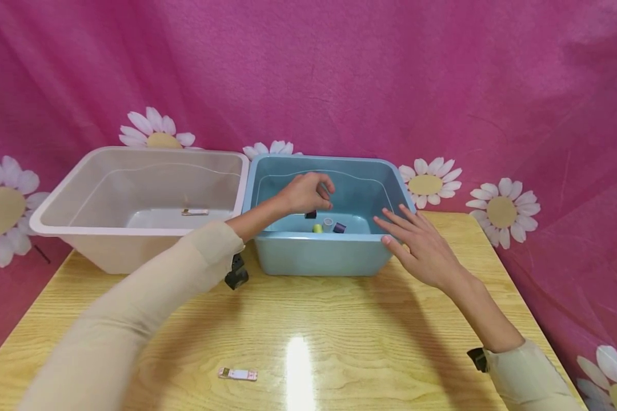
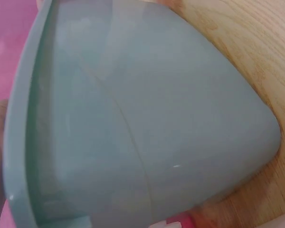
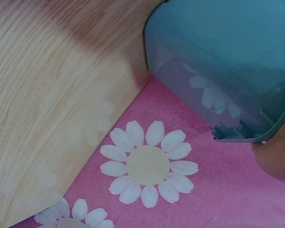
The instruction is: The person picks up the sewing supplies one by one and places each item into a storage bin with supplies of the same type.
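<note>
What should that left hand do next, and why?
I'd guess reach for the whitish strip on the wooden table: the left hand hovers over the blue bin with nothing visible between its fingertips, small spool-like pieces lie in that bin, and a similar strip lies in the pale bin.

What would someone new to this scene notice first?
Probably the vivid magenta backdrop with large white daisies, filling the space behind the wooden table. Next might be the blue bin toward the table's far side, with small spools inside, the left hand above it and the right hand at its right-hand rim.
</note>
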Motion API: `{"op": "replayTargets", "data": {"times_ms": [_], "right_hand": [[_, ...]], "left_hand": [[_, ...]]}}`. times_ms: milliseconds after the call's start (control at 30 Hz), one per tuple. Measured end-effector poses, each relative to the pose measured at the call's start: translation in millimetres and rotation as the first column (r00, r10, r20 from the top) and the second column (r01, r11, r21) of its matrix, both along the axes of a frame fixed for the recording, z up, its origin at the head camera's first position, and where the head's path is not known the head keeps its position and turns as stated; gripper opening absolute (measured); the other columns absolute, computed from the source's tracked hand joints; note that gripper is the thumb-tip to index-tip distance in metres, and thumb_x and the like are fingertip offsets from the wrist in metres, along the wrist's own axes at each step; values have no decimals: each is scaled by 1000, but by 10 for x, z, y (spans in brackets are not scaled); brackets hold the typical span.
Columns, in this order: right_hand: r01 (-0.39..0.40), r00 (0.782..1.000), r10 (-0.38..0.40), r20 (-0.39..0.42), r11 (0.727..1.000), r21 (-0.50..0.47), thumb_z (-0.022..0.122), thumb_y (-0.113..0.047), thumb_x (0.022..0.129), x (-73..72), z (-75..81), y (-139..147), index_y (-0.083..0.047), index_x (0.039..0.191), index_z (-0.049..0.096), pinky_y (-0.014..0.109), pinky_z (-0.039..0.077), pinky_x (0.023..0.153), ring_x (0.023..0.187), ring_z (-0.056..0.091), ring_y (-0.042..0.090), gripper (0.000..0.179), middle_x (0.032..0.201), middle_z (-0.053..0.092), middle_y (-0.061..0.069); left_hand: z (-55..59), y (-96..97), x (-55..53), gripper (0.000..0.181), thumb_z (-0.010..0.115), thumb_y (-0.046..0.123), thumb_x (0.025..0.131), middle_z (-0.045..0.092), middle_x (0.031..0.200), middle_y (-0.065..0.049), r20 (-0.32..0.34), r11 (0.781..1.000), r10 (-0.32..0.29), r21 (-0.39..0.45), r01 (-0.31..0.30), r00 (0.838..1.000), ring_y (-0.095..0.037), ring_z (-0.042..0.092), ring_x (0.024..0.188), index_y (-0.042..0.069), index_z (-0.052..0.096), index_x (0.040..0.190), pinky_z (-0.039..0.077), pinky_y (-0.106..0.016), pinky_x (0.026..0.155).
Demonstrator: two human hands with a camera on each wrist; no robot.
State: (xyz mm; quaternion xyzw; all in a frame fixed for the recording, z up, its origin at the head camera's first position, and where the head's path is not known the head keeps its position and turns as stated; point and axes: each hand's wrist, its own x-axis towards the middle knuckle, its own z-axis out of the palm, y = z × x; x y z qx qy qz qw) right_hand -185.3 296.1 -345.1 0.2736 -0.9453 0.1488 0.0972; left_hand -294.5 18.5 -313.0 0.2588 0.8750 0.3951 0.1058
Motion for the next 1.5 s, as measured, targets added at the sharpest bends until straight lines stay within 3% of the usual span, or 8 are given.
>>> {"op": "replayTargets", "data": {"times_ms": [700,1067,1267,1500], "right_hand": [[-2,1000,2,-14,1000,6,52,-34,104,-1,-17,10,-15,149,50,58,12,117,147,20,40,48,155,39,10],[-10,1000,10,-14,1000,6,51,-34,105,-5,-13,6,-14,149,49,60,13,116,147,19,40,49,156,38,9],[-6,1000,6,-7,1000,8,53,-32,104,-5,-12,1,-14,148,50,59,13,116,147,20,40,48,156,39,10],[-7,1000,7,-12,1000,5,53,-31,104,-7,-9,-5,-15,148,50,58,12,117,147,21,41,48,155,40,11]], "left_hand": [[212,-336,327,26,74,7,89,69,105,-8,-5,982,-80,170,80,997,-19,68,94,6,65,114,53,-34,81],[277,-502,577,27,75,6,88,68,108,-11,37,971,-98,224,87,995,-17,70,91,7,65,113,54,-34,84],[331,-594,714,28,76,6,88,67,106,-6,45,967,-106,237,92,993,-17,70,92,8,65,113,55,-34,81],[351,-706,868,27,74,6,88,66,109,-6,45,959,-143,252,127,989,-16,70,93,8,65,113,55,-36,82]]}}
